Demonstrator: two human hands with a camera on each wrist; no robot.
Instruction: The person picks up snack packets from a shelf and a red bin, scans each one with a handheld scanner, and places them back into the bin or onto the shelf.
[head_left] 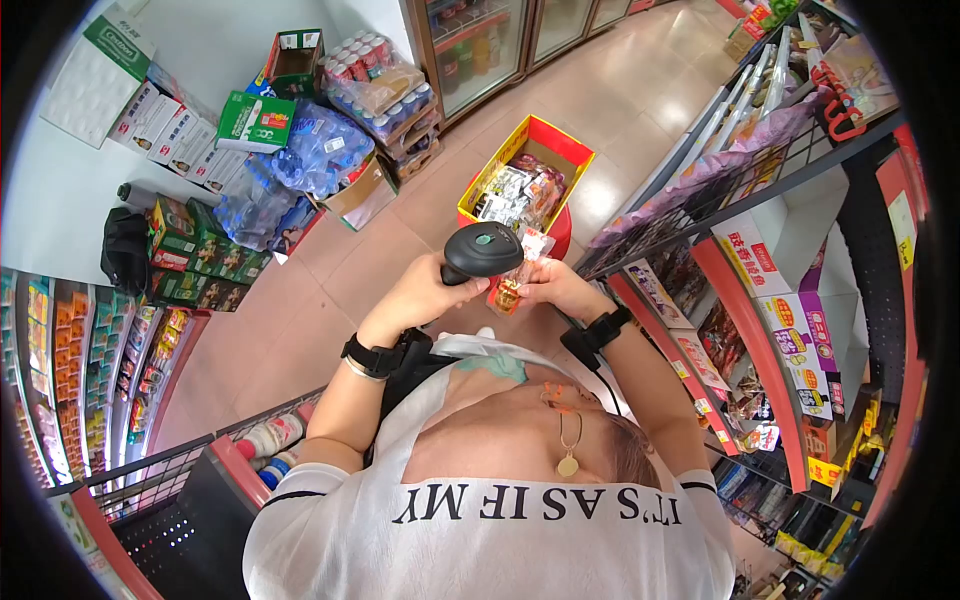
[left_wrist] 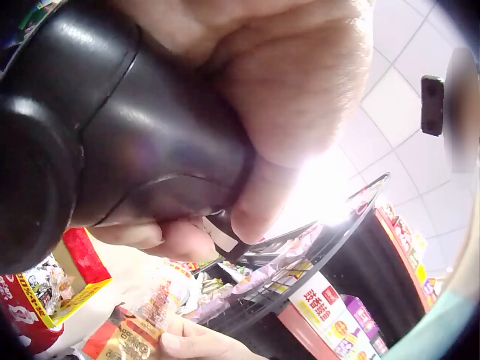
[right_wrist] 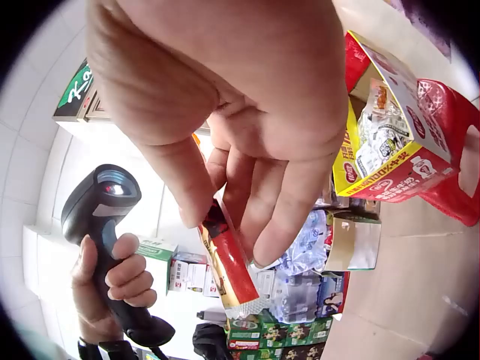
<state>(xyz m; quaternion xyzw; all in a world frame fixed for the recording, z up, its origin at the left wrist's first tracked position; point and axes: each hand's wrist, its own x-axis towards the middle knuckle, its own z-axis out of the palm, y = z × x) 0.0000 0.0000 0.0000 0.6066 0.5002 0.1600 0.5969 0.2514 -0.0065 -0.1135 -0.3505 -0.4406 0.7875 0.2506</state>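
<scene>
My left hand grips a black handheld barcode scanner, its fingers wrapped around the handle. In the right wrist view the window of the scanner faces toward the packet side. Between thumb and fingers, my right hand pinches a small red and gold snack packet with a clear, crinkled end. The packet hangs below the fingertips in the right wrist view, and part of it is hidden by the fingers. Scanner and packet are close together in front of the chest.
A yellow and red carton of small packets stands on a red stool just ahead. Shelving with boxed snacks runs along the right. Water bottle packs and cartons are stacked at left, near glass-door fridges.
</scene>
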